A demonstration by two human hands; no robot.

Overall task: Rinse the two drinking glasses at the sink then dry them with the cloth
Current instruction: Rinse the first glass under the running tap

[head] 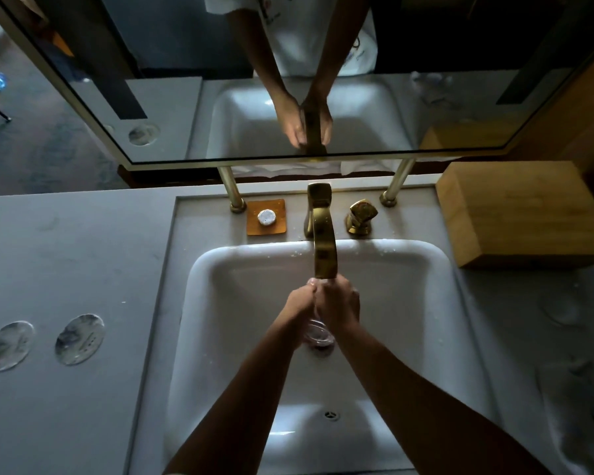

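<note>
A clear drinking glass (318, 334) hangs over the white sink (426, 303), just below the gold faucet spout (324, 255). My left hand (297, 303) and my right hand (340, 303) are pressed together around its upper part, fingers curled, so only its lower end shows between my wrists. On the dim counter to the right lies a faint clear round shape (559, 308); I cannot tell whether it is the second glass. A pale cloth (576, 416) seems to lie in front of it.
A gold tap handle (360, 216) stands right of the faucet and an amber soap dish (266, 217) left of it. Two round glass coasters (79, 339) lie on the left counter. A wooden box (522, 214) fills the back right corner. The mirror hangs close above the faucet.
</note>
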